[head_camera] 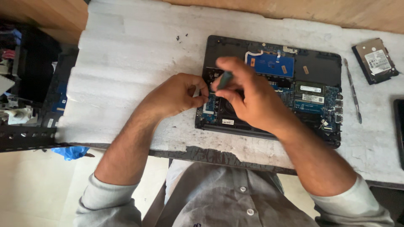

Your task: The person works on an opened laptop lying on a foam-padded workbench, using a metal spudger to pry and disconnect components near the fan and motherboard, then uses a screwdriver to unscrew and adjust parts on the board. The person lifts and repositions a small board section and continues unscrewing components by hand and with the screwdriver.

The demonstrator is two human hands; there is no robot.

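Note:
An opened laptop [313, 69] lies bottom-up on the white table [130, 54], its boards and memory modules bare. My right hand [248, 98] is over its left half and grips a dark-handled screwdriver [224, 80] that points down into the chassis. My left hand [176, 94] rests at the laptop's left edge, fingertips pinched together by a small blue board [209, 105]. What the fingertips pinch is too small to tell.
A hard drive [376, 61] lies at the far right of the table. A thin metal tool [352, 90] lies beside the laptop's right edge. Tiny dark screws [178, 38] sit above the laptop. A cluttered black shelf [25, 84] stands left of the table.

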